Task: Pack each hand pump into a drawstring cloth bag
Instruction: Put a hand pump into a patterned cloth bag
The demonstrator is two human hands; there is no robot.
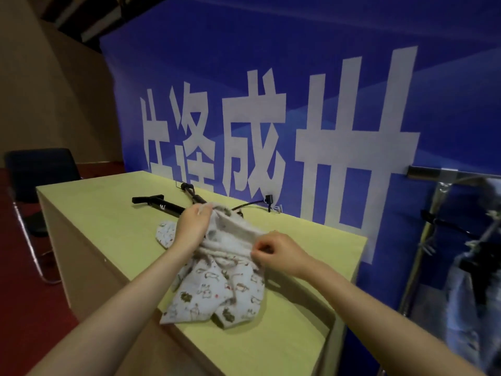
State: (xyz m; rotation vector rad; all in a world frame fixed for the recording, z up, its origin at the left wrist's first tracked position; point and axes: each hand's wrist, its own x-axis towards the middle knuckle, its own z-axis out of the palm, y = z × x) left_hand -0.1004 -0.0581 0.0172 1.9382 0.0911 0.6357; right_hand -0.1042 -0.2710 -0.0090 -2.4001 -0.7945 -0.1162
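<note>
A pale printed drawstring cloth bag [230,234] is held up over the yellow-green table [108,226]. My left hand [193,225] grips the far side of its mouth and my right hand [273,251] pinches the near side. More printed bags [214,294] lie in a heap below, one [166,234] partly under my left wrist. A black hand pump [160,204] with a T-handle lies on the table behind my left hand. A second pump [191,192] crosses behind it, its hose [249,203] running right. Where the pumps' near ends lie is hidden by the bag.
A blue banner with large white characters [298,118] stands right behind the table's far edge. A black chair [35,185] stands to the left on red floor. A metal rack with hanging clothes [461,253] is on the right. The table's near edge drops off close to the bag heap.
</note>
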